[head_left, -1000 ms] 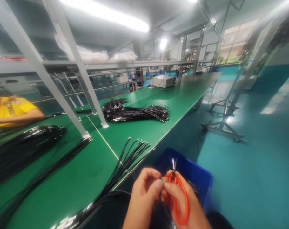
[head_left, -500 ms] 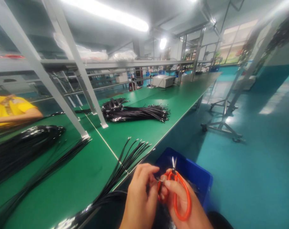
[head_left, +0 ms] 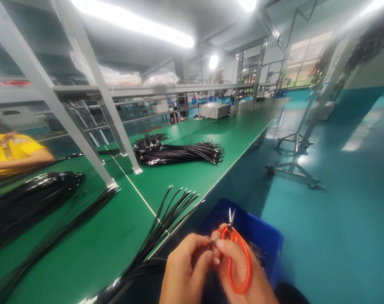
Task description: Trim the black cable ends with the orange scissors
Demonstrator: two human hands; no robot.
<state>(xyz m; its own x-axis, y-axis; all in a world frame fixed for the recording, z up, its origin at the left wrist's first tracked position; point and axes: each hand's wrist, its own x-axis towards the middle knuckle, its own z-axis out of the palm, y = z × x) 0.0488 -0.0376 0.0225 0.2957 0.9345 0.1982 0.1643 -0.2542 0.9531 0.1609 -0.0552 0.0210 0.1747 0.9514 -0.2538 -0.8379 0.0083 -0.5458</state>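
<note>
Orange-handled scissors [head_left: 239, 261] rest in my right hand [head_left: 238, 264], their blades pointing up and slightly apart. The thumb and forefinger of that hand also pinch something tiny. My left hand [head_left: 187, 266] meets it there, its fingers closed on a small piece I cannot make out. Just left of my hands, a bundle of black cables [head_left: 150, 242] with metal-tipped ends lies over the edge of the green table [head_left: 97, 236]. A blue bin [head_left: 268, 236] is below and behind my right hand.
More black cables [head_left: 185, 153] lie farther up the table, and a large coil [head_left: 33, 194] is at left. White shelf posts [head_left: 117, 114] stand on the tabletop. A person in yellow [head_left: 17, 150] is at far left. A wheeled metal rack [head_left: 295, 143] stands at right.
My left hand has moved slightly down, and its fingers have closed in against my right fingertips. The scissors remain in my right hand. The camera view has shifted a little.
</note>
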